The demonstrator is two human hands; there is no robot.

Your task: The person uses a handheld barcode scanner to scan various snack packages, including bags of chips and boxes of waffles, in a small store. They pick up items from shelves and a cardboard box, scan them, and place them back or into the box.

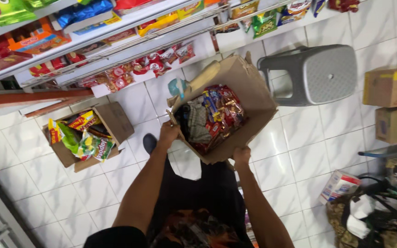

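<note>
I hold an open brown cardboard box (pixel 253 98) in front of me with both hands, lifted off the floor and tilted. My left hand (pixel 168 134) grips its near left rim. My right hand (pixel 241 156) grips its lower corner. Inside lie several red and blue snack packets (pixel 219 112) and a grey bundle (pixel 199 121). A pale roll (pixel 203 78) pokes out of the box's far left side next to a light blue item (pixel 178 87).
A second open box (pixel 113 120) with green and yellow snack bags sits on the white tiled floor at left. Shelves (pixel 116 25) of packaged snacks run along the top. A grey plastic stool (pixel 318 73) stands ahead. Cardboard cartons (pixel 391 87) and a cluttered pile (pixel 373 211) are at right.
</note>
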